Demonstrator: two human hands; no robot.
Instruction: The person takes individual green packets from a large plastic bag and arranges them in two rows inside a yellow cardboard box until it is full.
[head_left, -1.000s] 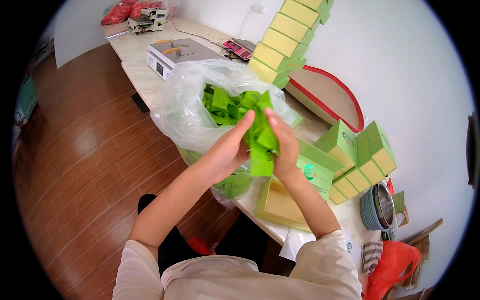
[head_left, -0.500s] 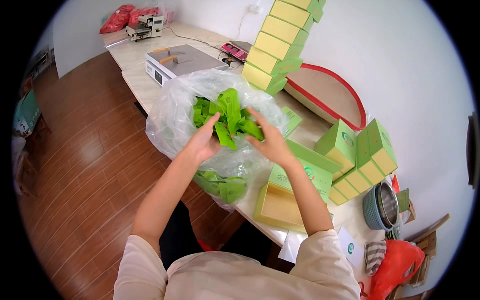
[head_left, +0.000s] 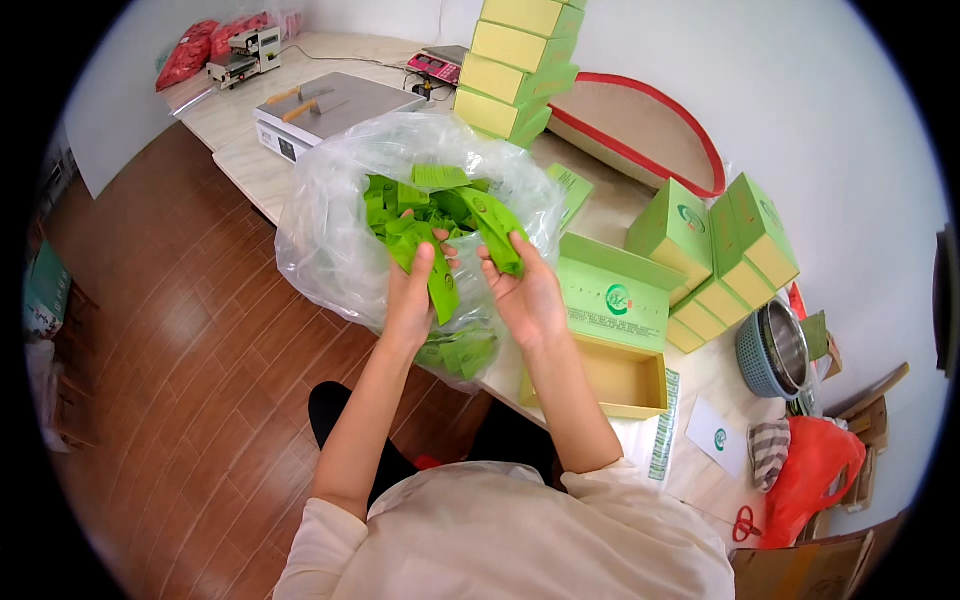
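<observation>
A big clear plastic bag (head_left: 320,230) stands at the table's edge, its mouth spread wide over a heap of small green packets (head_left: 385,200). My left hand (head_left: 412,290) is closed on green packets (head_left: 440,285) at the near side of the opening. Beside it, my right hand (head_left: 528,290) grips another green packet (head_left: 495,225) by its lower end. Just right of my right hand lies an open green gift box (head_left: 610,300), its lid raised and its pale yellow tray (head_left: 625,380) bare inside.
Closed green boxes stand in a tall stack (head_left: 515,70) behind the bag and in a group (head_left: 720,250) at right. A flat-topped scale (head_left: 330,110) sits far left. A blue basket (head_left: 760,355), red bag (head_left: 815,480) and red scissors (head_left: 745,525) lie at right.
Both hands have turned and closed on packets at the bag's mouth; earlier the right was blurred over them. The view has shifted, uncovering more of the open box.
</observation>
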